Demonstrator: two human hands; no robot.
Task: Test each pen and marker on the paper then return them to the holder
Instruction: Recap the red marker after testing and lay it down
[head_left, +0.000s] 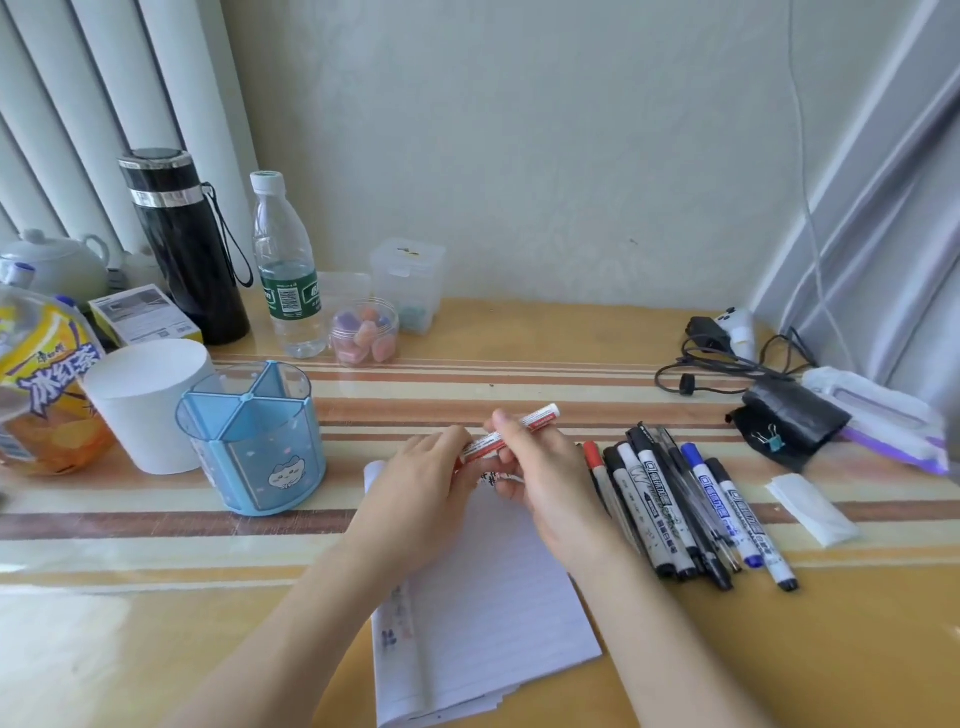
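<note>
A red and white marker is held level above the top of the lined paper. My right hand grips its barrel near the middle, and my left hand grips its left end, which my fingers hide. The blue pen holder with divided compartments stands left of the paper and looks empty. Several pens and markers lie side by side on the table right of the paper. Small ink marks show near the paper's top and on its left edge.
A white cup and a yellow drink bottle stand left of the holder. Behind are a black flask, a water bottle and a jar of erasers. Cables, a black pouch and a folded tissue lie at the right.
</note>
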